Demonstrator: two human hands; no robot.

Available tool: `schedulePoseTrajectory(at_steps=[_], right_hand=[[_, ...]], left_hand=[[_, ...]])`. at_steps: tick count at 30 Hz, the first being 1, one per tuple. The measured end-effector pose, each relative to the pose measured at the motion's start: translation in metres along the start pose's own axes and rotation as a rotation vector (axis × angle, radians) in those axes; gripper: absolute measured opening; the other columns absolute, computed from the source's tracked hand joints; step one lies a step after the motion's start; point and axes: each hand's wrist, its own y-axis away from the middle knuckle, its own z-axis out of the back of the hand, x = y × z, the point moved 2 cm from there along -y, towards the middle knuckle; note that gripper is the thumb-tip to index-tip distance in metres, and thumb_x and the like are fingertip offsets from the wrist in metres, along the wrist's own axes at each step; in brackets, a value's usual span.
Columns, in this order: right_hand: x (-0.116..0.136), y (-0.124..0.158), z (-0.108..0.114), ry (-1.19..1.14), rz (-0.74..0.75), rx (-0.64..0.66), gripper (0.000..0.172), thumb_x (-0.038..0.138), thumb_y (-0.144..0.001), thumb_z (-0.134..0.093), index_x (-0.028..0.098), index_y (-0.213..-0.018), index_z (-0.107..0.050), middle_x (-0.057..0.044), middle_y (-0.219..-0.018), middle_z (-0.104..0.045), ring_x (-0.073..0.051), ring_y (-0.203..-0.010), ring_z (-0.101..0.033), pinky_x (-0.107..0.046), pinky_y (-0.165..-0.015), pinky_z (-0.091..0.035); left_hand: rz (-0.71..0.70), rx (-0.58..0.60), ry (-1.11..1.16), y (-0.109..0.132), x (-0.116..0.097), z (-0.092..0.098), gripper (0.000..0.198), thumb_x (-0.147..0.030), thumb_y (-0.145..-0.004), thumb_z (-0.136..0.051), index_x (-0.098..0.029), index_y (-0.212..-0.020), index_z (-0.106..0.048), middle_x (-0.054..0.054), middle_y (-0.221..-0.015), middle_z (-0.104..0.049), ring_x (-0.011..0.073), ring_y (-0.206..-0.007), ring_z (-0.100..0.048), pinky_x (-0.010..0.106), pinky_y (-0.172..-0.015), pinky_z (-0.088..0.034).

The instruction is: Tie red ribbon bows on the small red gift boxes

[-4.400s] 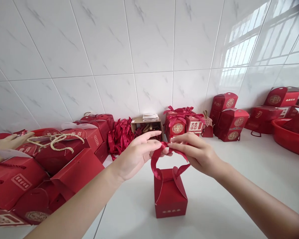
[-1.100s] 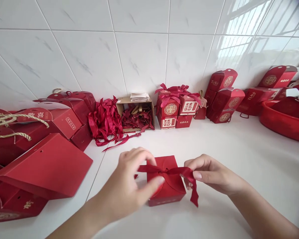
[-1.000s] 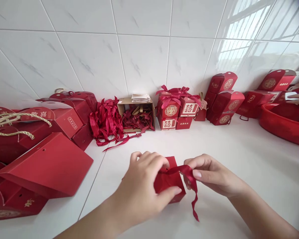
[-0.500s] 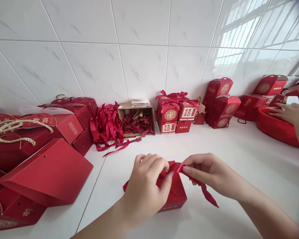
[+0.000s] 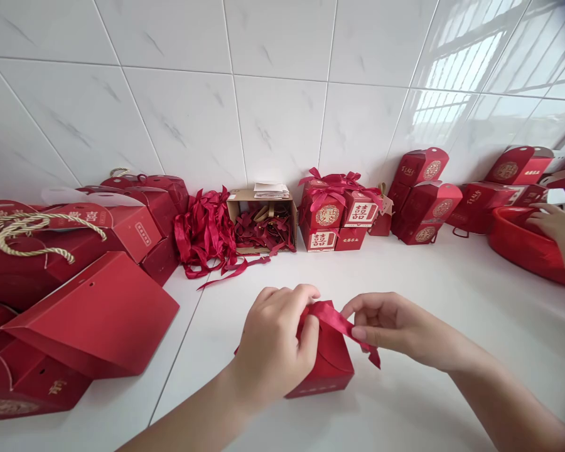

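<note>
A small red gift box (image 5: 329, 367) lies on the white tiled surface in front of me, partly hidden behind my left hand. A red satin ribbon (image 5: 341, 325) runs across its top. My left hand (image 5: 275, 348) curls over the box's left side, its fingers pinching the ribbon at the top. My right hand (image 5: 388, 323) pinches the ribbon's right end between thumb and forefinger, and the tail hangs down past the box's right edge.
Large red gift boxes (image 5: 89, 317) with rope handles crowd the left. A heap of red ribbons (image 5: 204, 235), a cardboard box of ribbons (image 5: 263, 220) and finished small boxes (image 5: 332, 213) line the wall. Another person's hand (image 5: 558, 226) reaches over a red basin (image 5: 522, 248) at right.
Over the last second my left hand moved onto the box top and pinched the ribbon. My right hand drew the ribbon's end in closer. The other person's hand came into view at the right.
</note>
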Motion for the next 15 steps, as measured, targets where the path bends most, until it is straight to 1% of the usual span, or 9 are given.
schedulePoseTrajectory(at_steps=[3,4,6,8,10,12,15], right_hand=[[-0.002,-0.006,-0.012,-0.006,0.088,-0.034,0.031,0.042,-0.086,-0.061,0.018,-0.105,-0.063,-0.002,-0.077,-0.059,-0.012,-0.068,-0.051,-0.026,-0.063,-0.043],[-0.001,-0.009,-0.017,0.014,0.127,-0.048,0.029,0.041,-0.087,-0.059,0.019,-0.104,-0.064,-0.002,-0.078,-0.060,-0.013,-0.070,-0.051,-0.027,-0.066,-0.044],[0.002,-0.015,-0.027,0.101,0.196,-0.101,0.023,0.038,-0.089,-0.056,0.019,-0.095,-0.068,-0.002,-0.076,-0.060,-0.014,-0.070,-0.051,-0.027,-0.066,-0.043],[0.005,-0.019,-0.034,0.199,0.235,-0.191,0.023,0.035,-0.089,-0.055,0.019,-0.083,-0.069,-0.001,-0.073,-0.058,-0.014,-0.067,-0.049,-0.027,-0.064,-0.042],[0.004,-0.022,-0.037,0.234,0.254,-0.279,0.023,0.033,-0.089,-0.054,0.019,-0.077,-0.069,-0.002,-0.073,-0.057,-0.014,-0.068,-0.050,-0.026,-0.063,-0.042],[0.001,-0.023,-0.037,0.228,0.274,-0.336,0.024,0.033,-0.089,-0.052,0.020,-0.077,-0.067,-0.003,-0.076,-0.058,-0.014,-0.068,-0.051,-0.027,-0.062,-0.042],[-0.004,-0.022,-0.036,0.222,0.338,-0.367,0.023,0.033,-0.091,-0.050,0.021,-0.079,-0.065,-0.005,-0.086,-0.059,-0.016,-0.072,-0.054,-0.027,-0.062,-0.043]], left_hand=[[0.047,0.004,-0.052,-0.002,0.001,0.002,0.022,-0.015,-0.081,-0.048,-0.020,-0.103,-0.048,0.003,-0.081,-0.066,0.0199,-0.073,-0.061,0.036,-0.070,-0.046],[0.067,0.016,-0.067,-0.002,0.000,0.002,0.023,-0.017,-0.081,-0.049,-0.020,-0.104,-0.047,0.003,-0.079,-0.064,0.0201,-0.072,-0.061,0.036,-0.069,-0.046],[0.096,0.037,-0.091,-0.005,-0.001,0.004,0.023,-0.020,-0.080,-0.049,-0.020,-0.102,-0.045,0.002,-0.076,-0.061,0.0198,-0.069,-0.059,0.035,-0.066,-0.046],[0.119,0.060,-0.114,-0.007,-0.002,0.007,0.020,-0.019,-0.080,-0.047,-0.019,-0.101,-0.044,0.001,-0.074,-0.058,0.0195,-0.067,-0.057,0.035,-0.065,-0.045],[0.139,0.097,-0.134,-0.008,-0.004,0.014,0.020,-0.021,-0.081,-0.048,-0.019,-0.101,-0.044,0.001,-0.071,-0.056,0.0195,-0.065,-0.056,0.036,-0.066,-0.045],[0.161,0.187,-0.134,-0.008,-0.003,0.024,0.024,-0.026,-0.080,-0.052,-0.020,-0.102,-0.046,0.002,-0.076,-0.058,0.0208,-0.070,-0.057,0.036,-0.069,-0.046],[0.231,0.374,-0.073,-0.007,0.006,0.039,0.028,-0.034,-0.078,-0.058,-0.025,-0.103,-0.049,0.004,-0.093,-0.061,0.0228,-0.082,-0.060,0.033,-0.068,-0.047]])
